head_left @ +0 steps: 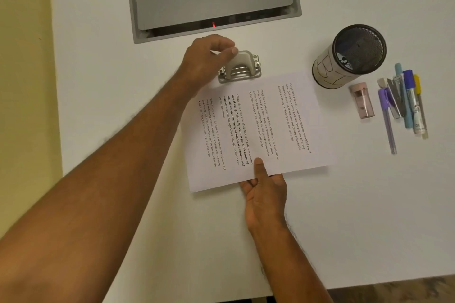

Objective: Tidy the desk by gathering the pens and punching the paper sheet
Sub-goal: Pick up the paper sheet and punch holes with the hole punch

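A printed paper sheet (256, 128) lies on the white desk (357, 204), its far edge at the mouth of a grey hole punch (242, 66). My left hand (209, 56) curls over the punch's left side, thumb on its lever. My right hand (264, 194) pinches the sheet's near edge, thumb on top and fingers underneath. Several pens (406, 103) lie side by side at the right. An upright black mesh pen holder (352, 56) stands beside them.
A small pink sharpener (362, 103) lies between the holder and the pens. A grey cable-port flap (211, 0) is set into the desk behind the punch. The desk's left edge meets a yellow wall (24, 56); the front edge is at bottom right.
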Motion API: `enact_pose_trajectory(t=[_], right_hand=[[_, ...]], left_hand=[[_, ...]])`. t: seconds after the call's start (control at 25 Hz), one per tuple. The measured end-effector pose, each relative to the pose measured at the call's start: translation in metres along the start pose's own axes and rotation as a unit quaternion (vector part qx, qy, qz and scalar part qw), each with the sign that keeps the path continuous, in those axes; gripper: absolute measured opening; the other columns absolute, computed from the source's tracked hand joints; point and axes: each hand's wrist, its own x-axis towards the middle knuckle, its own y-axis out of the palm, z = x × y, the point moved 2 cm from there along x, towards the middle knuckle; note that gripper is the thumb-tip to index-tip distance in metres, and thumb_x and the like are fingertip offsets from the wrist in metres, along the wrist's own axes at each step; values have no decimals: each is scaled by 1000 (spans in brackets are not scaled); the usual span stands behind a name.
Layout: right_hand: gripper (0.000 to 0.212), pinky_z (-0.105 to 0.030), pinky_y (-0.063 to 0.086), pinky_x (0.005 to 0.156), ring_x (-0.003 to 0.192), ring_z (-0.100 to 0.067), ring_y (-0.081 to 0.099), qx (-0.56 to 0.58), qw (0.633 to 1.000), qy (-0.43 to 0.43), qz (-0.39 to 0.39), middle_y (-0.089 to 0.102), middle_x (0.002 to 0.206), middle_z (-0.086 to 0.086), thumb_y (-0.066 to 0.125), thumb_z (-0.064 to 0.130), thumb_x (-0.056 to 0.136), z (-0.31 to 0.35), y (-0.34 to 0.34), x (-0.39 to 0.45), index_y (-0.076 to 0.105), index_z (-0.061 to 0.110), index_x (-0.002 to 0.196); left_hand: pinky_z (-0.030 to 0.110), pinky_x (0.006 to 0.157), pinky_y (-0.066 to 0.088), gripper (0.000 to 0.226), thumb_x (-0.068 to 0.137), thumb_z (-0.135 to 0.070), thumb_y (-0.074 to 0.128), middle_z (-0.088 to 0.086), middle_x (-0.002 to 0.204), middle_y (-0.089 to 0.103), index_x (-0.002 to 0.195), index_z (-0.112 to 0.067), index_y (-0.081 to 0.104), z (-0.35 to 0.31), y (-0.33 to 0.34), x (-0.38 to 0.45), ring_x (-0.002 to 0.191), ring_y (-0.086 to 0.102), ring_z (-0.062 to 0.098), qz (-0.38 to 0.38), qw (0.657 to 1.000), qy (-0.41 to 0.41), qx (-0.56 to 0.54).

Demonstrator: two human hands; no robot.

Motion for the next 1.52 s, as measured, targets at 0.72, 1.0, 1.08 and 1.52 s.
enact_pose_trajectory(t=[0.72, 1.0, 1.08, 1.52], right_hand=[[33, -36, 66, 76, 90, -14, 79, 5, 1000, -3, -17, 79, 104, 2, 67, 10, 99, 2, 23, 9, 64, 20, 131], [28, -38, 66, 79, 98, -19, 77, 7, 1000, -1, -12, 78, 110, -1, 66, 10, 100, 5, 36, 14, 66, 22, 125], [27, -37, 66, 78, 101, -20, 76, 4, 1000, -2, -13, 77, 111, -1, 66, 10, 100, 6, 38, 15, 66, 24, 123], [30, -32, 66, 72, 95, -19, 76, -7, 999, 18, -32, 76, 112, -5, 68, 11, 99, 6, 41, 16, 64, 16, 129]], left_hand=[[35, 99, 56, 18, 95, -34, 74, -8, 110, 78, 106, -23, 83, 12, 12, 21, 107, 69, 15, 20, 997, -22, -78], [26, 90, 55, 20, 96, -34, 73, -8, 111, 78, 108, -22, 82, 12, 11, 22, 104, 69, 12, 31, 997, -22, -72], [25, 88, 54, 18, 96, -34, 73, -9, 110, 77, 107, -23, 82, 9, 10, 23, 103, 68, 10, 37, 997, -30, -65], [27, 78, 54, 25, 101, -36, 65, 0, 108, 75, 116, -20, 76, -1, 10, 32, 97, 69, 19, 70, 995, -43, 60]])
